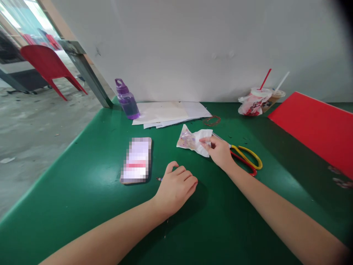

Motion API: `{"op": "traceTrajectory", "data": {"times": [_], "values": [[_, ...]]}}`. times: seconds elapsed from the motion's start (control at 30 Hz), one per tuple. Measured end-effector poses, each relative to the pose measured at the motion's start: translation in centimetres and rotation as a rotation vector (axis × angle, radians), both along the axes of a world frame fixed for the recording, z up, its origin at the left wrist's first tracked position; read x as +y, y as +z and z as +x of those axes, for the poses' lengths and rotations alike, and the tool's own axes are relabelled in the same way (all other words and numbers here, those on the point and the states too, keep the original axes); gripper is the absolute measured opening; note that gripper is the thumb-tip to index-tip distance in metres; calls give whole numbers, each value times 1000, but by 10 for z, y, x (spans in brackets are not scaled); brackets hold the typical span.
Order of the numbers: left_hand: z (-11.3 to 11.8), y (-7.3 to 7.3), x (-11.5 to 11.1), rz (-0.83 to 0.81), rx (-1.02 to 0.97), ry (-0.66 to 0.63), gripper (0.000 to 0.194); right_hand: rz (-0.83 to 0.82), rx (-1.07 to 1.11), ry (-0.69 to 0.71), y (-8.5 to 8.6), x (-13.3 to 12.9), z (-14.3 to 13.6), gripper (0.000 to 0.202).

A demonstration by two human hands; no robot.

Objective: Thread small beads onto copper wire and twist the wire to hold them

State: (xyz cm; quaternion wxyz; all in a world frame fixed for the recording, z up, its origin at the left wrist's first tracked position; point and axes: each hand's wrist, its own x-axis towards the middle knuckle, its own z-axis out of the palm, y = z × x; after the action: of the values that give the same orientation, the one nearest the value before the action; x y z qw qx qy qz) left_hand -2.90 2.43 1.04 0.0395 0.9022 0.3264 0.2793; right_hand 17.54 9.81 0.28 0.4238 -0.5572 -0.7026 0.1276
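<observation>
My right hand has its fingertips closed on the white edge of a small clear-and-white packet. Tiny pinkish and purple pieces that look like beads show through its clear part. Under that hand lie scissors with one yellow and one red handle, blades partly hidden. My left hand is low over the green table, fingers curled down and tips out of sight; what they hold, if anything, is hidden. A few small beads peek out at its left side, and a thin thread hangs below the wrist.
A phone lies left of my hands. Behind are papers, a purple bottle and a loop of reddish-brown cord. Drink cups with straws and a red board occupy the right. A pale wall borders the table.
</observation>
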Motion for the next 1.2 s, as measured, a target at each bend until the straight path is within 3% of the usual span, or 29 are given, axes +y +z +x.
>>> {"op": "traceTrajectory", "data": {"times": [0.23,0.5,0.93,1.2], "values": [[1,-1,1,-15,1,8,19,169,-132,136,5,-5,9,19],[1,-1,2,-36,-10,26,18,230,-242,284,7,-9,23,25],[1,-2,5,-53,-15,44,18,33,-207,215,6,-7,17,37],[3,-3,6,-60,-7,59,19,24,-129,105,-3,-2,20,28]]}}
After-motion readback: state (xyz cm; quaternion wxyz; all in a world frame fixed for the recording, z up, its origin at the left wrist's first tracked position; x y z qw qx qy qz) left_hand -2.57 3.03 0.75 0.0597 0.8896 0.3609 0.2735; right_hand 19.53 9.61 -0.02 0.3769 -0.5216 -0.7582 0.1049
